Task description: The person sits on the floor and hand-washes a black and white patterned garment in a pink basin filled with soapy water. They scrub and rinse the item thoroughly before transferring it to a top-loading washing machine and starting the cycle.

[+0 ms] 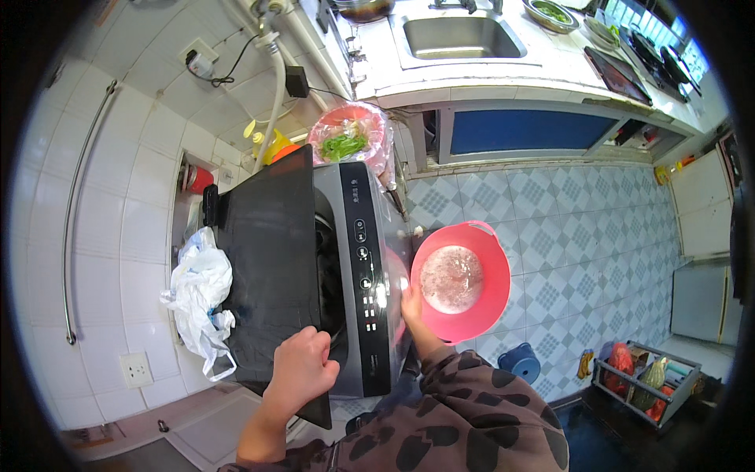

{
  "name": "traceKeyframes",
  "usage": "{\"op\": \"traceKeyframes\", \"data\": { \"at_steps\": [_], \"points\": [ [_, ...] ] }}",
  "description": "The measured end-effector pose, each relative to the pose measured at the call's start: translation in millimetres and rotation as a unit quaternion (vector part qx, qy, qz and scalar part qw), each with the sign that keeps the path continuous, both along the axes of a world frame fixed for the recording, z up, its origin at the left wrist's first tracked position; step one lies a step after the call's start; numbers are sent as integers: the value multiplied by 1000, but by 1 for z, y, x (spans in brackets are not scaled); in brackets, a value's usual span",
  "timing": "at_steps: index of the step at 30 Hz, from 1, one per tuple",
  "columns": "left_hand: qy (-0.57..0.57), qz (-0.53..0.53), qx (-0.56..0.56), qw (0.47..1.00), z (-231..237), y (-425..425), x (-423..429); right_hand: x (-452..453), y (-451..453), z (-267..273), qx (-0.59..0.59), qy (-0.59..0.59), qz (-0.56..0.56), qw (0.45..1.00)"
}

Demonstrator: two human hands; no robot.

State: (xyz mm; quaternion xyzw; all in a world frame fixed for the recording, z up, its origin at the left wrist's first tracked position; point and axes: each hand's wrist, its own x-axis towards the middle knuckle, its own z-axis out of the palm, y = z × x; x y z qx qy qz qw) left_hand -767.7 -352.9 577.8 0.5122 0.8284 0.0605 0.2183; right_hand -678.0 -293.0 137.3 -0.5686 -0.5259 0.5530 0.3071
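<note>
A grey top-loading washing machine [383,236] stands before me, its dark lid [265,236] raised at a slant over the drum opening [330,265]. My left hand [304,360] is curled into a fist at the lid's near right edge, gripping it; the fingertips are hidden. To the machine's right is a pink plastic tub [495,283] with handle holes, holding cloudy, sudsy water [453,280]. My right hand [412,304] is at the tub's left rim, between it and the machine, and seems to hold the rim. Its fingers are partly hidden.
A white plastic bag [203,289] lies behind the lid. Beyond the machine stands a lined pink bin [321,133] with green scraps. A counter with a steel sink [463,38] runs along the far side. A blue stool [522,363] and a vegetable rack [678,386] are at right.
</note>
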Motion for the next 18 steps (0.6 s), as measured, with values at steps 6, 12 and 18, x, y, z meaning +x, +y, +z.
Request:
{"op": "traceKeyframes", "data": {
  "at_steps": [6,12,18],
  "points": [
    [0,14,3,1000,-14,-9,-4,32,-64,76,-170,-145,-13,975],
    [8,-2,8,1000,-41,3,6,-56,85,168,79,174,-19,981],
    [13,-41,-14,999,-93,23,19,-69,103,-88,16,-9,-37,999]
  ]
}}
